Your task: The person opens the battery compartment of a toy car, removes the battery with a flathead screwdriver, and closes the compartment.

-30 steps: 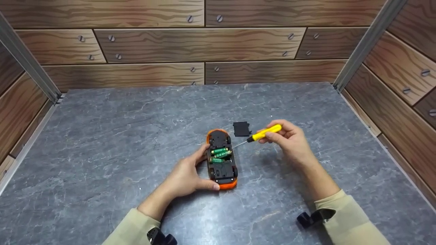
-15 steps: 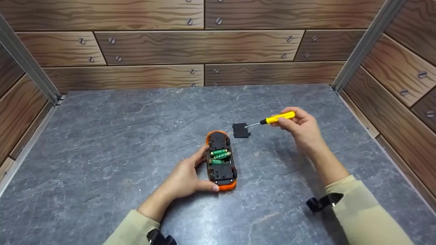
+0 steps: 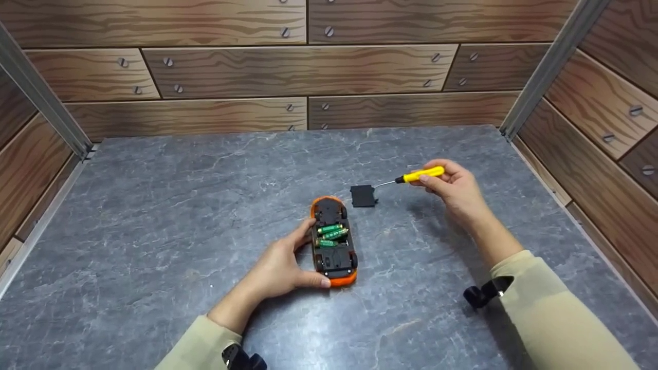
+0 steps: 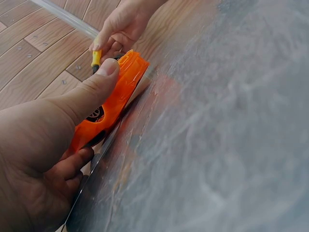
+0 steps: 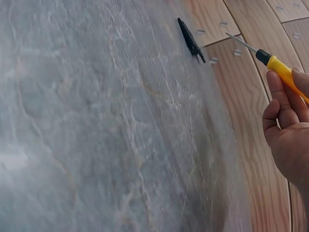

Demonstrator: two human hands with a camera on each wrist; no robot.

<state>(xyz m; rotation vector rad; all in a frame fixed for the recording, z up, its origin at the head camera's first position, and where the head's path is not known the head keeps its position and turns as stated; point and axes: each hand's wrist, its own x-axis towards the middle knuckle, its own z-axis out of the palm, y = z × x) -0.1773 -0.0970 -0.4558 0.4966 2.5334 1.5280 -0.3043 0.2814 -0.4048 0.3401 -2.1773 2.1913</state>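
An orange toy car [image 3: 336, 263] lies upside down on the table, its black underside facing up. Three green batteries [image 3: 334, 234] sit in its uncovered battery compartment, the middle one askew. My left hand [image 3: 277, 267] grips the car along its left side, thumb at the near end; the left wrist view shows the thumb on the orange body [image 4: 116, 96]. In my right hand [image 3: 457, 192] a screwdriver with a yellow handle [image 3: 424, 173] is pinched, its shaft pointing left. A black battery cover [image 3: 363, 196] lies flat beyond the car, close to the screwdriver's tip.
A grey marbled table [image 3: 180, 216] carries everything. Wood-patterned panels [image 3: 226, 72] stand at the back and both sides, with metal posts [image 3: 534, 77] at the corners. Dark wrist cameras [image 3: 483, 293] are strapped over the sleeves.
My right hand has moved away from the car, up and to the right, carrying the screwdriver towards the battery cover. My left hand and the car stay put.
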